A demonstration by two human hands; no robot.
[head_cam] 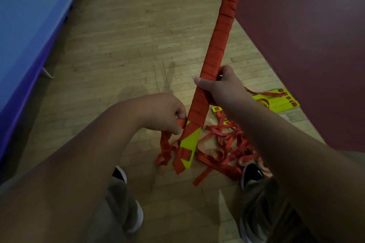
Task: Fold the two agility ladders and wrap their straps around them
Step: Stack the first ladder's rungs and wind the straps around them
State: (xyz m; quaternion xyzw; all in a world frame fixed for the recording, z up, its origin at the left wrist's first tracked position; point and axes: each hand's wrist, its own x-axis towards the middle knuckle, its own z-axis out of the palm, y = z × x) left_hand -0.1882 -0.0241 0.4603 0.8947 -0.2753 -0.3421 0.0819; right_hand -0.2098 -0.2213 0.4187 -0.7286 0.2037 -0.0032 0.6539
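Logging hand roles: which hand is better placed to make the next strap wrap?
Left. The left hand pinches the loose strap beside the bundle, at its unwrapped yellow end; the right hand grips it midway, steadying it.

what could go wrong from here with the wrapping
1. The left hand only pinches the strap near the low end of the wrapped ladder, which the right hand holds. If that grip slackens, the last turns may loosen.
2. The strap's tail hangs beside the floor tangle and might snag.
3. The tangle lies against the right shoe, so a step could catch it.
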